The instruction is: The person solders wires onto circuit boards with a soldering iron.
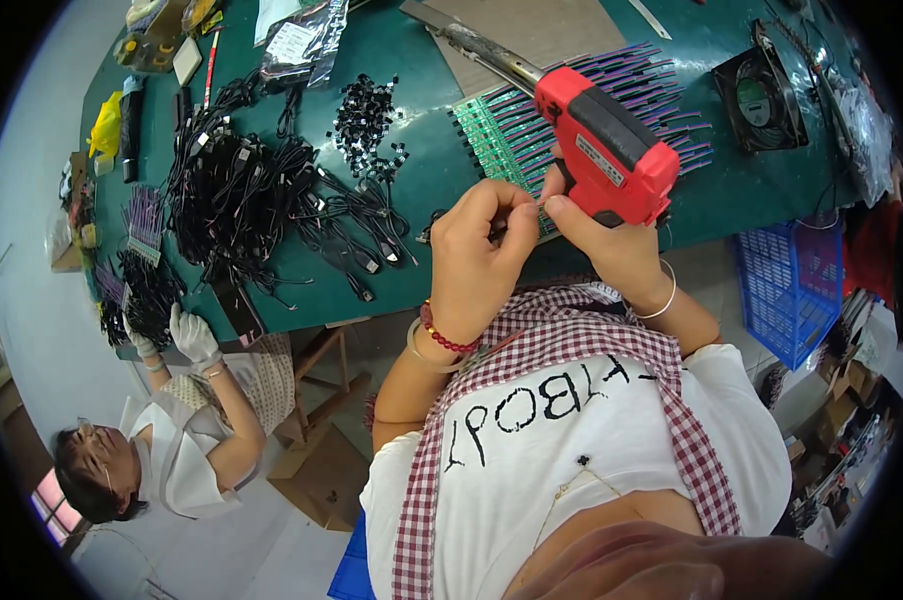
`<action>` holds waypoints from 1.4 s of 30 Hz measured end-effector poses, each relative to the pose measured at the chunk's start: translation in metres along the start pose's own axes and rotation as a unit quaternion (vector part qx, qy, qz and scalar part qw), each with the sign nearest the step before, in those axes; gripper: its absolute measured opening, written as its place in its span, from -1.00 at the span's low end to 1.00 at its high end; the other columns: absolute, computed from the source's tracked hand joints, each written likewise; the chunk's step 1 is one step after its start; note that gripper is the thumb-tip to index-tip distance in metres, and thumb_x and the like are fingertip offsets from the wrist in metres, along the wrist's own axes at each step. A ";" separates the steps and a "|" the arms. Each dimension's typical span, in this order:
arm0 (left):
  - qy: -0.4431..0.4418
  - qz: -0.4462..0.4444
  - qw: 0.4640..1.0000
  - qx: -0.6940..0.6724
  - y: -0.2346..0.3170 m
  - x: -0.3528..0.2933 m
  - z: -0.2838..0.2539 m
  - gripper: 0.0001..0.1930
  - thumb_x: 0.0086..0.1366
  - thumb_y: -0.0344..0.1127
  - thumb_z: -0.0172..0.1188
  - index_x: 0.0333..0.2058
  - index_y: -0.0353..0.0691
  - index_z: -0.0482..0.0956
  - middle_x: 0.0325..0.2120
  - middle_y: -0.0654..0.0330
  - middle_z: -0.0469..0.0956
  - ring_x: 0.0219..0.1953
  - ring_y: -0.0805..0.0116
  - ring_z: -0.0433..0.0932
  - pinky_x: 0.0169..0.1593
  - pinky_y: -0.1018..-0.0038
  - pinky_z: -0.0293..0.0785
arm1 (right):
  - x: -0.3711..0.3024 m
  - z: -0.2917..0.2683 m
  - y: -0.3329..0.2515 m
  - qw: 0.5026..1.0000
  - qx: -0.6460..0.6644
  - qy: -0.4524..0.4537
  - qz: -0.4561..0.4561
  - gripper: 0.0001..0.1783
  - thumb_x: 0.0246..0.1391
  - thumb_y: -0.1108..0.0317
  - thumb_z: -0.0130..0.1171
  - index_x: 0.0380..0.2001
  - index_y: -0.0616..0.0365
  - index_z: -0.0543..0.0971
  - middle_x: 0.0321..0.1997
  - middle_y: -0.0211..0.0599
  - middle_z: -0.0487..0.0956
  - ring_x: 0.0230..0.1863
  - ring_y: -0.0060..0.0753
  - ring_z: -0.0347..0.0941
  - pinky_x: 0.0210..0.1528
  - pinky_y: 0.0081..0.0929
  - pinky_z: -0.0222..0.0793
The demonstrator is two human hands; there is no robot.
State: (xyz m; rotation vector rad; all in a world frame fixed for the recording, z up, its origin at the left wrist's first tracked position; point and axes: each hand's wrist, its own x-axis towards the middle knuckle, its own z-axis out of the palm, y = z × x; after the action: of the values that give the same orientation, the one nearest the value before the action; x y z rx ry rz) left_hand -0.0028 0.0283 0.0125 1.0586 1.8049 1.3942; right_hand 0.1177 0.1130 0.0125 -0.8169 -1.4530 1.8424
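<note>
In front of my apron, my left hand is closed in a pinch. A bit of black cable shows under its fingers. My right hand is pinched too, its fingertips almost meeting those of the left. Whatever thin piece lies between them is too small to name. Above the right hand is a red and black heat gun with a long metal nozzle; its grip is hidden, so I cannot tell what supports it. Beyond the hands lie green circuit boards with rows of purple and black wires.
On the green table are tangled black cables, small black connectors and a fan. A blue crate stands below right. At left, a co-worker's gloved hand touches the table edge near more cables.
</note>
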 end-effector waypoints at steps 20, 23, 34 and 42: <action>-0.014 0.142 0.950 0.279 -0.018 0.011 -0.023 -0.88 -0.02 -0.49 0.24 -0.44 -0.22 0.51 -0.51 0.16 0.36 -0.41 0.20 0.42 -0.38 0.35 0.36 | -0.015 -0.024 0.006 0.998 -0.029 0.024 0.042 -0.80 0.00 0.46 0.22 -0.27 0.21 0.51 -0.40 -0.51 0.51 -0.34 -0.68 0.42 -0.29 -0.67 0.34; -0.045 0.133 0.947 0.289 -0.032 0.014 -0.024 -0.89 -0.02 -0.49 0.23 -0.46 -0.22 0.51 -0.42 0.17 0.41 -0.40 0.20 0.42 -0.37 0.37 0.37 | -0.036 -0.047 0.014 0.995 -0.023 0.053 0.083 -0.74 -0.01 0.48 0.22 -0.20 0.24 0.50 -0.45 -0.49 0.50 -0.44 -0.67 0.42 -0.38 -0.68 0.34; -0.099 0.167 0.931 0.309 -0.034 0.027 -0.021 -0.91 0.00 -0.49 0.23 -0.47 -0.30 0.53 -0.14 0.15 0.44 -0.40 0.27 0.42 -0.32 0.40 0.40 | -0.095 -0.105 0.041 0.994 -0.029 0.036 0.099 -0.58 -0.09 0.39 0.22 -0.15 0.35 0.38 -0.65 -0.34 0.36 -0.67 -0.54 0.25 -0.59 -0.58 0.19; -0.116 0.129 0.934 0.313 -0.027 0.027 -0.017 -0.92 0.03 -0.50 0.21 -0.47 -0.33 0.50 -0.12 0.11 0.42 -0.44 0.26 0.43 -0.33 0.39 0.41 | -0.105 -0.108 0.050 0.993 -0.047 0.020 0.102 -0.57 -0.09 0.41 0.23 -0.14 0.35 0.37 -0.61 -0.31 0.38 -0.64 -0.53 0.27 -0.56 -0.57 0.21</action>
State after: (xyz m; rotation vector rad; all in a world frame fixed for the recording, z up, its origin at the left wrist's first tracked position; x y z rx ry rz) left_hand -0.0368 0.0402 -0.0095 1.7574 2.0271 0.7716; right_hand 0.2607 0.0831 -0.0486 -1.0784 -1.4864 1.9044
